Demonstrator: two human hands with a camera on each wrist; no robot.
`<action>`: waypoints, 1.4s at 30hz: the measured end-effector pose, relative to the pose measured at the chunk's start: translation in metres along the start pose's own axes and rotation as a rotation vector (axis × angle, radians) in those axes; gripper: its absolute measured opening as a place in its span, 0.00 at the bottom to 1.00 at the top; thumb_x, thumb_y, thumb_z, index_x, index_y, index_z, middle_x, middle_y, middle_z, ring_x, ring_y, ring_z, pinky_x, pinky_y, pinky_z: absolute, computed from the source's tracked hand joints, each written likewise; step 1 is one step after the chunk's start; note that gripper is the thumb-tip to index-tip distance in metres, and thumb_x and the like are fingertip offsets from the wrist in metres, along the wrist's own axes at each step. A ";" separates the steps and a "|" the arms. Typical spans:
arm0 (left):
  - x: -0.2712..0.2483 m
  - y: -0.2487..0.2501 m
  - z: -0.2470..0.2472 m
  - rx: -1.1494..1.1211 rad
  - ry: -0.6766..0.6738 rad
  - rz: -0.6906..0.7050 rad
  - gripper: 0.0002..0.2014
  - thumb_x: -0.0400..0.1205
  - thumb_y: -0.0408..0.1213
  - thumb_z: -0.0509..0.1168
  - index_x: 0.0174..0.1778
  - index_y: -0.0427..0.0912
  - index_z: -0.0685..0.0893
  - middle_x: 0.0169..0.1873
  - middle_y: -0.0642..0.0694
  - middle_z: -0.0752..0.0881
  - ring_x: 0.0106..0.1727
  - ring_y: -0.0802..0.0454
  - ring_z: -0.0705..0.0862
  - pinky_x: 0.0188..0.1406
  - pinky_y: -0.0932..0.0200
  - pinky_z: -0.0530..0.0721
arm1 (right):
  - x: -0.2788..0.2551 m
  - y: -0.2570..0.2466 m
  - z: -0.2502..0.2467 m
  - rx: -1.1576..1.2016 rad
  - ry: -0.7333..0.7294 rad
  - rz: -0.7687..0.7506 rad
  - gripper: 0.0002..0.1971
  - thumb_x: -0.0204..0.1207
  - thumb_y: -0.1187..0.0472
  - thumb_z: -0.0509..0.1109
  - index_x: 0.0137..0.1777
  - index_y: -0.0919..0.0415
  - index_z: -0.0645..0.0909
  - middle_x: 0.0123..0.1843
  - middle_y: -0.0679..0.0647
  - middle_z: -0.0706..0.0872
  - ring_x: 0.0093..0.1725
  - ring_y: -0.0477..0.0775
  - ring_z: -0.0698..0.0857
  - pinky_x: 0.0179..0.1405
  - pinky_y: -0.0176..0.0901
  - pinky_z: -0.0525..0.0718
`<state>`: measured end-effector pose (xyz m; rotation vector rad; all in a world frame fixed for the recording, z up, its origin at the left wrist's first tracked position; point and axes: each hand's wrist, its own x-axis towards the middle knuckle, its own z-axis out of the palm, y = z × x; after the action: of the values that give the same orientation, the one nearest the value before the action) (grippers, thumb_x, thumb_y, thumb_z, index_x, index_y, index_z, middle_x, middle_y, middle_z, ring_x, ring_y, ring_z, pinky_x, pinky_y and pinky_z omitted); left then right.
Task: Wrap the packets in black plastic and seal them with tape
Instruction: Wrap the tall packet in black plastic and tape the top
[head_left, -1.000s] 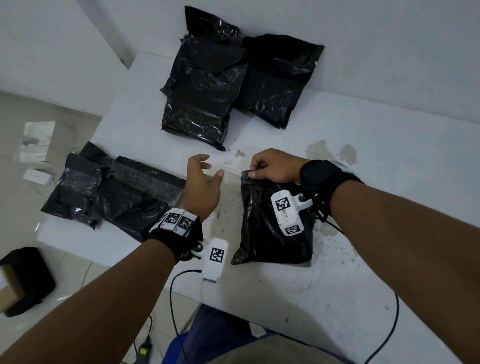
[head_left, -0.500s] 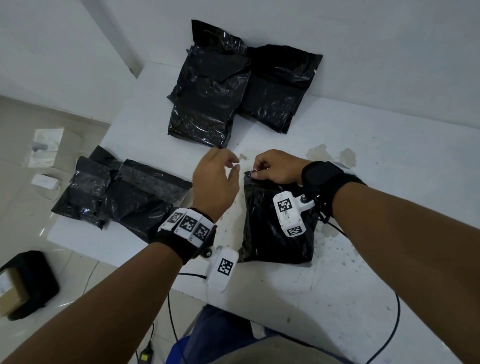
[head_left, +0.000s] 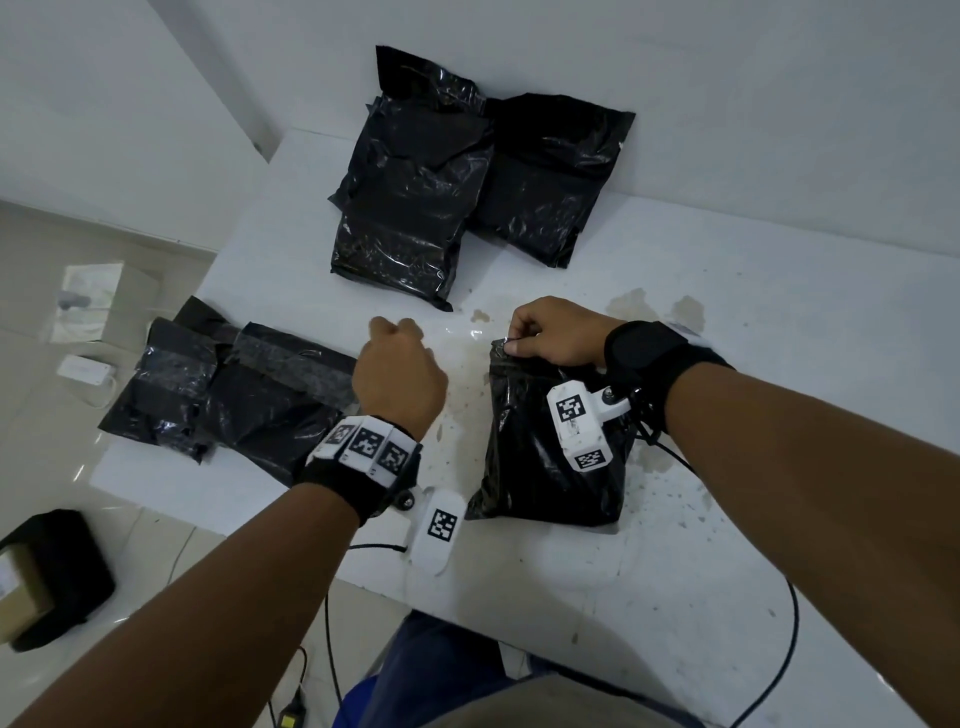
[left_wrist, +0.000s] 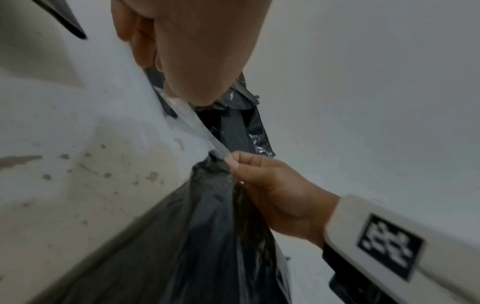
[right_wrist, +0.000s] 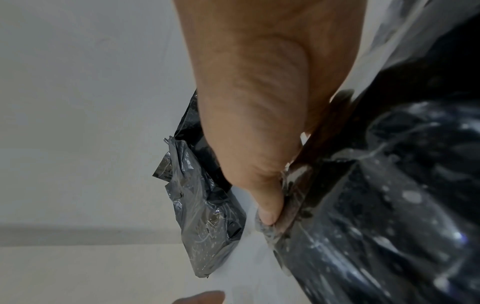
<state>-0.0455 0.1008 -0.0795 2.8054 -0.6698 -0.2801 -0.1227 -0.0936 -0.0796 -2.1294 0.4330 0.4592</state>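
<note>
Tape (left_wrist: 207, 135), a clear strip, runs taut between the two hands above a stained white table (head_left: 779, 312). Right hand (head_left: 556, 332) pinches one end between thumb and fingers at the far top edge of a black packet (head_left: 535, 467) lying on the near right part of the table. Left hand (head_left: 400, 374), just left of that packet, has its fingers curled over the strip's other end. Two wrapped packets (head_left: 467, 176) lean at the far wall, and another pair (head_left: 234, 395) lies at the table's left edge
</note>
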 end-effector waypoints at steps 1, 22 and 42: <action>0.001 -0.004 -0.002 -0.031 0.020 -0.035 0.14 0.83 0.35 0.64 0.64 0.37 0.79 0.64 0.37 0.75 0.53 0.36 0.84 0.47 0.46 0.80 | 0.000 0.001 -0.001 0.000 0.002 0.002 0.06 0.81 0.56 0.72 0.50 0.59 0.84 0.48 0.52 0.86 0.50 0.52 0.84 0.55 0.45 0.81; 0.008 0.034 0.018 -0.624 -0.302 -0.107 0.15 0.82 0.47 0.69 0.59 0.41 0.87 0.49 0.45 0.91 0.52 0.48 0.89 0.59 0.46 0.85 | 0.002 0.001 -0.005 -0.002 0.015 -0.035 0.05 0.80 0.58 0.72 0.49 0.59 0.84 0.45 0.50 0.85 0.46 0.49 0.82 0.48 0.40 0.79; 0.010 0.037 0.018 -0.812 -0.320 -0.036 0.02 0.81 0.39 0.72 0.44 0.47 0.86 0.41 0.45 0.91 0.48 0.44 0.90 0.60 0.39 0.86 | -0.009 0.012 -0.021 0.097 0.035 0.014 0.08 0.77 0.58 0.77 0.52 0.55 0.83 0.41 0.49 0.88 0.39 0.46 0.84 0.42 0.36 0.78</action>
<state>-0.0565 0.0611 -0.0876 2.0068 -0.4257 -0.8110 -0.1324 -0.1160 -0.0725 -2.0441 0.4803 0.4016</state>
